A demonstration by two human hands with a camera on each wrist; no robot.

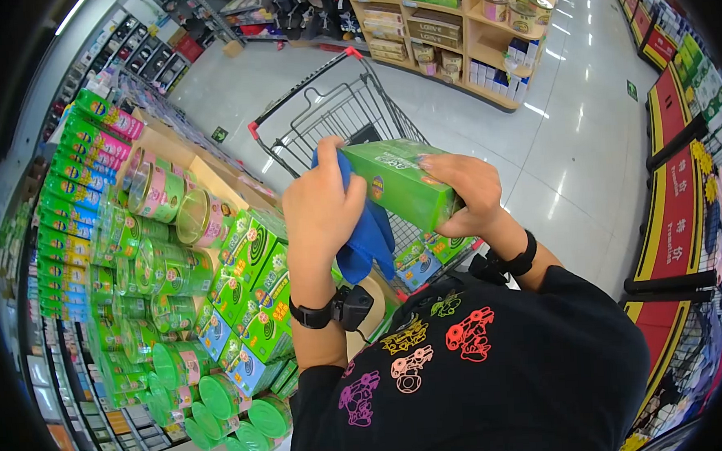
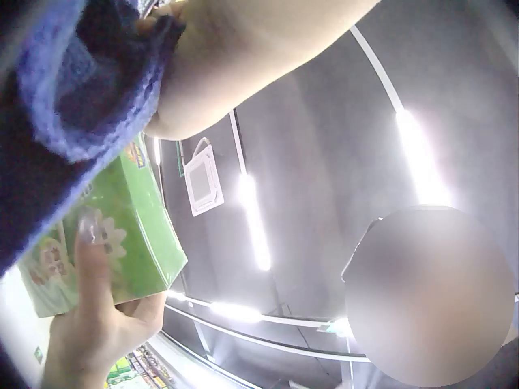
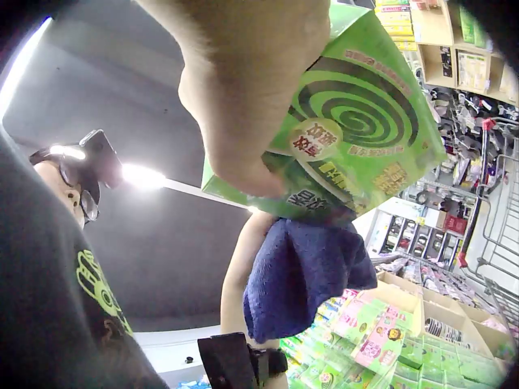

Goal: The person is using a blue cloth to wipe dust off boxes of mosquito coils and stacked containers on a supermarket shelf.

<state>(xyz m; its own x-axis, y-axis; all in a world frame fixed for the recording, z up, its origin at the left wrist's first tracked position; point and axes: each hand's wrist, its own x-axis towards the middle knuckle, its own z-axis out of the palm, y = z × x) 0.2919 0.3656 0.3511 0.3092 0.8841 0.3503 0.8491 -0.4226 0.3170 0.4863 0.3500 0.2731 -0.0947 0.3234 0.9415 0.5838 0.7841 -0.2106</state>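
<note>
A green box (image 1: 399,178) with a spiral printed on its face, plain in the right wrist view (image 3: 357,113), is held up in front of the chest. My right hand (image 1: 469,191) grips its near end, thumb on one side and fingers on the other, as the left wrist view also shows beside the box (image 2: 134,235). My left hand (image 1: 323,199) holds a blue cloth (image 1: 366,246) at the box's far left end. The cloth (image 3: 304,275) hangs down below the box; whether the left fingers also grip the box is hidden.
Stacked green boxes (image 1: 254,288) and round tubs (image 1: 167,268) fill a display on the left. Beyond the hands stands a shopping cart (image 1: 330,105). Wooden shelves (image 1: 481,23) are at the back, and red promotion signs (image 1: 670,201) line the right side.
</note>
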